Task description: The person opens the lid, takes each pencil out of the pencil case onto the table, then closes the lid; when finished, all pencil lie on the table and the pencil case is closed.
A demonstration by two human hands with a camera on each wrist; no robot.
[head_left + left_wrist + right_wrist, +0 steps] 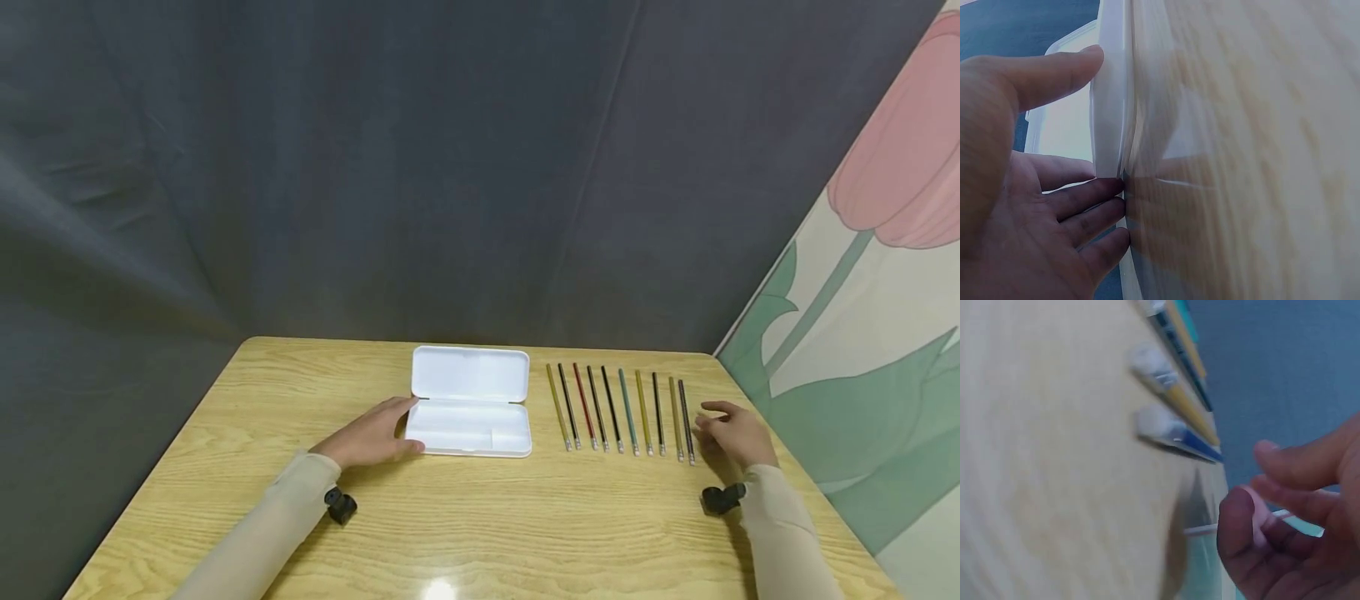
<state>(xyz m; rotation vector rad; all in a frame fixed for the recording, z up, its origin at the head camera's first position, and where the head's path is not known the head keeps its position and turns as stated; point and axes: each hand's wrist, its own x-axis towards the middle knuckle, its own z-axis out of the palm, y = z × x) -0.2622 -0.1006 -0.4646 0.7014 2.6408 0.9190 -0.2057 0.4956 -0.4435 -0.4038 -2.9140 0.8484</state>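
Observation:
A white pencil case lies on the table with its lid raised back, and its tray holds nothing but a small divider near the right end. My left hand grips the case's left end, thumb at the front corner and fingers along the side; in the left wrist view the thumb is against the case wall. My right hand hovers just right of a row of pencils, its fingers loosely bent around nothing. Nearest to it is a dark blue pencil, beside a yellow pencil.
Several pencils in yellow, black, red and teal lie side by side right of the case, eraser ends toward me. The wooden table ends at a dark curtain behind and a flower-patterned wall on the right.

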